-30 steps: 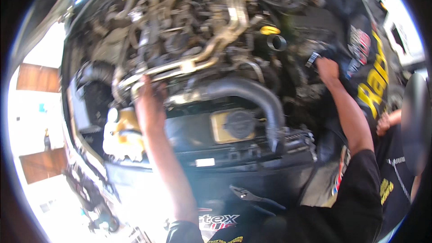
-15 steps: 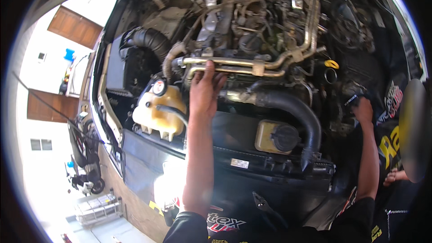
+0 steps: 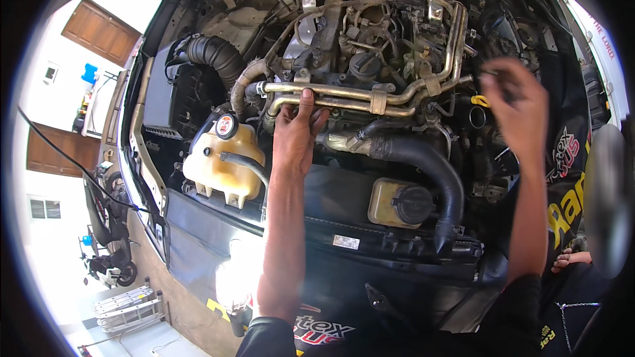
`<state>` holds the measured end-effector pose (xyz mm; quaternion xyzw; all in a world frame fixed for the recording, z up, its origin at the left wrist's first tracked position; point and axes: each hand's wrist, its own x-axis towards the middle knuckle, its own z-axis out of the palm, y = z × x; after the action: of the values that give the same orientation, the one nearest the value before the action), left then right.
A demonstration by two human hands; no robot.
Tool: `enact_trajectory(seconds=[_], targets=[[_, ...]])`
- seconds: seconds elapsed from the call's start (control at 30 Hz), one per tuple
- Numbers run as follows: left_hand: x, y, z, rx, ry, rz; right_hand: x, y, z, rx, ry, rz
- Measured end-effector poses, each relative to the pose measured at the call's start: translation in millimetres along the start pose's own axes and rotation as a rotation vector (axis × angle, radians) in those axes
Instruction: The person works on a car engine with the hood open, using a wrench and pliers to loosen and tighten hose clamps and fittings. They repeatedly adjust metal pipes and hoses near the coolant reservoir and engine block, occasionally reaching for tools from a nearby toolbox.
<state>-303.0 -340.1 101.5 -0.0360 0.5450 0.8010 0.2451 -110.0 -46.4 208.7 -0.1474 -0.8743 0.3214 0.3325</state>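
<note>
Left hand (image 3: 296, 133) upright against metal pipes (image 3: 347, 91), right hand (image 3: 521, 102) tilted leftward nearby.

From where I am standing, the engine bay (image 3: 143, 165) is acting as the main carrier. It is holding the engine (image 3: 364, 63), with two pipes (image 3: 344, 91) spanning the engine's front. The tank (image 3: 225, 162) and the air box (image 3: 157, 86) are sitting at its left; the reservoir (image 3: 385, 199) is sitting at the front, right of centre. A dark front cover (image 3: 198, 231) is draping over the bay's near edge. Pliers (image 3: 376, 296) are lying on this cover, head pointing toward the bay, handles blending into the dark surface. Glare is hiding part of the cover at left. A side cover (image 3: 567, 182) is lying along the right edge. At far left, the floor (image 3: 192, 317) is carrying a scooter (image 3: 112, 254) and, nearer, a ladder (image 3: 126, 304).
</note>
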Motion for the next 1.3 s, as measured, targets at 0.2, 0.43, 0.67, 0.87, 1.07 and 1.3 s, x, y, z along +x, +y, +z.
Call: enact_trajectory(seconds=[0.2,0.43,0.67,0.87,1.07,1.3], targets=[[-0.3,2.5,9.8,0.041,-0.025,0.037,40.4,-1.1,87.3,0.355,-0.393,0.109],[-5.8,4.0,4.5,0.032,-0.001,0.016,34.1,3.0,94.4,0.140,-0.533,0.019],[2.8,1.2,4.3,-0.009,-0.031,0.025,29.4,2.4,98.5,0.130,-0.497,0.008],[0.6,2.5,8.3,-0.017,-0.031,0.025,34.7,0.7,93.8,0.046,-0.563,-0.011],[-0.7,2.3,5.9,-0.005,-0.017,0.023,34.1,2.7,96.2,0.024,-0.530,-0.134],[1.2,1.9,5.0,-0.031,-0.032,0.002,43.4,-5.6,96.5,-0.026,-0.612,-0.165]])
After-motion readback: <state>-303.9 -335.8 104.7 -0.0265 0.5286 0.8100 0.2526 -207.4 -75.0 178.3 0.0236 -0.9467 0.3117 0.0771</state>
